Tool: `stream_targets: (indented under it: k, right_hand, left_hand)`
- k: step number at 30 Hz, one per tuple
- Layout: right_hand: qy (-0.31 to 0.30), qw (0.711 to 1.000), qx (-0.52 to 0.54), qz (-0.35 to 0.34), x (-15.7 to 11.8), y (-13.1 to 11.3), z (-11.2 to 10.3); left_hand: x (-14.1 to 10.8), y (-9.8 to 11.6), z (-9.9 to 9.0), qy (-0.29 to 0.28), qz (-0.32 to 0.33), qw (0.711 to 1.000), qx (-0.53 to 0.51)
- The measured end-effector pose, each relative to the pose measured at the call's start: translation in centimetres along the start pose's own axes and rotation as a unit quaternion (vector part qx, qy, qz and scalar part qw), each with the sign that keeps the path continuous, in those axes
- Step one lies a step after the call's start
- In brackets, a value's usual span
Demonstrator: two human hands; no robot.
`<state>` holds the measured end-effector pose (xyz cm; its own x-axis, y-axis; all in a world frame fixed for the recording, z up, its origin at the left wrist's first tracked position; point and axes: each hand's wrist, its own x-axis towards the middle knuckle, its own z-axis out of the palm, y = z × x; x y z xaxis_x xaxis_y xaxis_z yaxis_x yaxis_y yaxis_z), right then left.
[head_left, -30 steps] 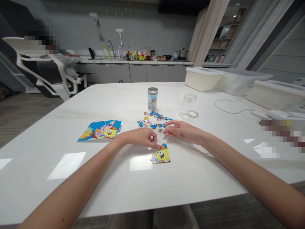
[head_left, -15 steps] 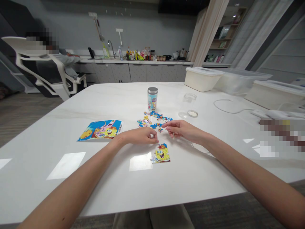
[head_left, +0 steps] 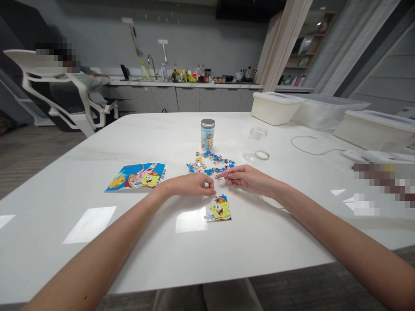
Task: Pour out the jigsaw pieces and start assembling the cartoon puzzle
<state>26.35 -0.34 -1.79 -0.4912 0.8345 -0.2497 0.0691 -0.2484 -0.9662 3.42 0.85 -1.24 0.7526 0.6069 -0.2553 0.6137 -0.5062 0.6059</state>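
Observation:
An assembled section of jigsaw puzzle [head_left: 220, 209] with a yellow cartoon face lies flat on the white table near me. Just beyond its upper edge rests my left hand [head_left: 193, 185], fingers curled into a pinch; whatever is between the fingertips is hidden. My right hand [head_left: 244, 178] is at the near right edge of a ring of loose puzzle pieces [head_left: 209, 154]. Its thumb and fingers are closed on a small puzzle piece [head_left: 226, 176], mostly covered by them. The index fingertip is close to another loose piece [head_left: 218, 177] on the table.
A picture sheet [head_left: 136, 177] lies left of my left hand. Behind the pieces stands a printed tin [head_left: 207, 134] with a silver lid. A clear jar [head_left: 253, 144] and a round lid [head_left: 262, 154] are right of it. Storage boxes [head_left: 275, 108] and a cable occupy the far right.
My right hand has shifted slightly, its index finger now reaching lower and left beside a loose piece. The left hand and the assembled section have stayed put.

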Motion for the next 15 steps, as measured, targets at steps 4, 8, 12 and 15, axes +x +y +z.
stream_targets:
  k: [4,8,12,15]
  right_hand:
    - [0.011,1.0,0.014,-0.002,0.04,-0.07,0.12]
    - [0.024,1.0,0.017,-0.006,-0.09,-0.19,0.16]
    - [0.022,0.999,0.029,0.005,-0.32,-0.41,0.25]
    - [0.025,0.999,0.037,0.005,-0.37,-0.53,0.36]
  left_hand:
    - [-0.11,0.28,-0.04,0.001,-0.006,1.0,0.0]
    - [-0.12,0.33,-0.04,-0.001,-0.006,1.0,-0.001]
    - [-0.09,0.24,0.0,0.006,-0.007,1.0,0.0]
    - [-0.06,0.17,0.01,0.003,-0.007,1.0,0.003]
